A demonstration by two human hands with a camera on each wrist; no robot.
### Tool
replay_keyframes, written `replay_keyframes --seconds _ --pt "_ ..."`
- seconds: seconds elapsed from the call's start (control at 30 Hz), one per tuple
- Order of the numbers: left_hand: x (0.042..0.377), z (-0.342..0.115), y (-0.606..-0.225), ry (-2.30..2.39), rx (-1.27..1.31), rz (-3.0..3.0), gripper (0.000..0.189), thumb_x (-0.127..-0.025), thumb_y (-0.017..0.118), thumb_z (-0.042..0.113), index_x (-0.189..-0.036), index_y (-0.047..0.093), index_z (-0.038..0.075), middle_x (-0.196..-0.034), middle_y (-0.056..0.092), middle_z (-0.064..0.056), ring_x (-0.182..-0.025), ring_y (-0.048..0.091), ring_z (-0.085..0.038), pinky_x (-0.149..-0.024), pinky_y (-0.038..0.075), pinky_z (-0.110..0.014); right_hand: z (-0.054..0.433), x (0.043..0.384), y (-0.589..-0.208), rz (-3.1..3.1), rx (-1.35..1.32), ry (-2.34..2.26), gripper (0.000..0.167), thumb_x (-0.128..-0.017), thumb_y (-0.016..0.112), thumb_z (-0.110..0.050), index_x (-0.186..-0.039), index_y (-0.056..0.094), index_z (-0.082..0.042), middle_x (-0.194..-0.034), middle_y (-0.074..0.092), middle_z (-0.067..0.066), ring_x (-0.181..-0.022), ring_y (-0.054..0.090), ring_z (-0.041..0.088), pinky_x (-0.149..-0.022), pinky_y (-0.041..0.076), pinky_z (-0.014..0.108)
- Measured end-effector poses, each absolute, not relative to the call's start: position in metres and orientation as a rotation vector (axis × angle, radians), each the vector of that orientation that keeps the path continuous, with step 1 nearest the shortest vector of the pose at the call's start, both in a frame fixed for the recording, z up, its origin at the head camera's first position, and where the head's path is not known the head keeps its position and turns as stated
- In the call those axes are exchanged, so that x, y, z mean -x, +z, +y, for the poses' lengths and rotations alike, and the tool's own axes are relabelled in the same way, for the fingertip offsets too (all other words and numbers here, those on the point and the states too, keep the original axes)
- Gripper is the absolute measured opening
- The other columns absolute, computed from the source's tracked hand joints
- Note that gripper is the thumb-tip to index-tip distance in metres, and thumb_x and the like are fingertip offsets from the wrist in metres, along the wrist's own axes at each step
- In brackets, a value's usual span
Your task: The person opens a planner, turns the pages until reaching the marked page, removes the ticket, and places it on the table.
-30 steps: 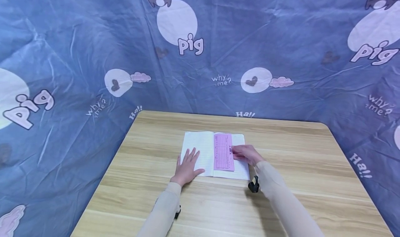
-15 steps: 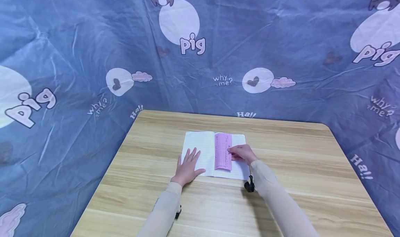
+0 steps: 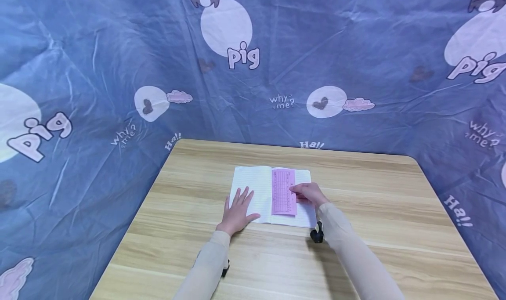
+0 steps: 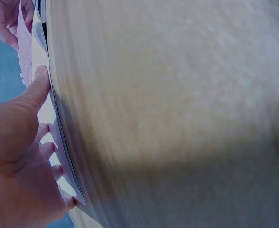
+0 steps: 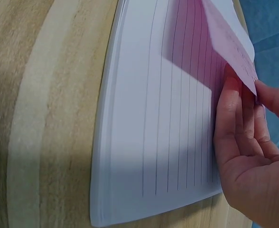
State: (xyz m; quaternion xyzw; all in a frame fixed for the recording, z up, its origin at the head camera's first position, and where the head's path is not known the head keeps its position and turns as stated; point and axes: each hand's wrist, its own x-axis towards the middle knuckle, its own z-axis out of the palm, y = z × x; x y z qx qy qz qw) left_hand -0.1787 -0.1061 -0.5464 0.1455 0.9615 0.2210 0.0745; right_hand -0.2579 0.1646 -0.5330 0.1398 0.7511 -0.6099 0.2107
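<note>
An open lined notebook [image 3: 260, 181] lies on the table, spread flat with a page on each side of its fold. My left hand [image 3: 237, 210] rests on its left page, fingers straight and spread. Over the right page is a pink printed slip [image 3: 282, 192], its left edge along the fold. Between thumb and fingers my right hand [image 3: 310, 193] pinches the slip's right edge. In the right wrist view the slip [image 5: 232, 50] is raised at that edge and casts a shadow on the lined page [image 5: 149, 118]. The left wrist view shows my left thumb [image 4: 41, 78] along the notebook's near edge.
A wood-grain table [image 3: 189, 172] extends around the notebook on all sides. Behind it and at both sides hangs a blue cloth [image 3: 276, 71] printed with pigs and words. A black wrist-worn device [image 3: 317, 234] hangs under the right wrist, close over the tabletop.
The right hand has shifted slightly left with the slip's edge. Half a second ago the slip bowed up more; now it looks flatter. My left hand has stayed in place.
</note>
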Motion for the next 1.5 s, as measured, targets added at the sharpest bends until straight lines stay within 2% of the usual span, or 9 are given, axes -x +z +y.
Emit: replay_keyframes --seconds 0.8,1.0,1.17,1.33,1.5 --pt "0.181 -0.105 -0.550 0.653 -0.454 2.889 0.078 -0.095 0.058 0.050 -0.155 0.028 0.011 -0.163 0.015 -0.011 -0.149 0.006 -0.036 -0.114 0.003 -0.065 0.197 0.258 -0.526 1.979 -0.279 -1.810 0.037 -0.095 0.064 -0.009 -0.122 0.056 0.015 -0.081 0.068 0.002 -0.068 0.063 0.008 -0.065 0.055 0.020" --pt "0.181 -0.105 -0.550 0.633 -0.451 2.892 0.078 -0.094 0.057 0.051 -0.155 0.028 0.011 -0.163 0.016 -0.011 -0.149 0.006 -0.036 -0.114 0.004 -0.065 0.212 0.256 -0.521 1.952 -0.298 -1.823 0.036 -0.095 0.064 -0.010 -0.121 0.058 0.013 -0.085 0.068 0.002 -0.072 0.064 0.010 -0.070 0.056 0.022" --pt "0.181 -0.105 -0.551 0.625 -0.446 2.890 0.079 -0.094 0.058 0.052 -0.155 0.028 0.011 -0.163 0.016 -0.010 -0.149 0.006 -0.036 -0.114 0.004 -0.065 0.230 0.255 -0.518 1.964 -0.285 -1.829 0.042 -0.096 0.063 -0.011 -0.127 0.052 0.015 -0.086 0.069 0.001 -0.075 0.066 0.009 -0.073 0.057 0.023" --pt "0.182 -0.105 -0.552 0.620 -0.448 2.891 0.079 -0.094 0.058 0.052 -0.155 0.028 0.011 -0.163 0.016 -0.011 -0.149 0.007 -0.035 -0.114 0.004 -0.065 0.252 0.253 -0.517 1.949 -0.283 -1.865 0.039 -0.096 0.063 -0.011 -0.125 0.055 0.014 -0.084 0.069 -0.001 -0.075 0.066 0.009 -0.073 0.057 0.023" --pt "0.182 -0.105 -0.555 0.600 -0.432 2.891 0.080 -0.094 0.056 0.054 -0.156 0.026 0.013 -0.163 0.013 -0.008 -0.149 0.004 -0.033 -0.114 0.003 -0.064 0.272 0.250 -0.516 1.936 -0.287 -1.903 0.026 -0.098 0.061 -0.010 -0.116 0.062 0.007 -0.083 0.070 -0.002 -0.075 0.066 0.008 -0.073 0.057 0.022"
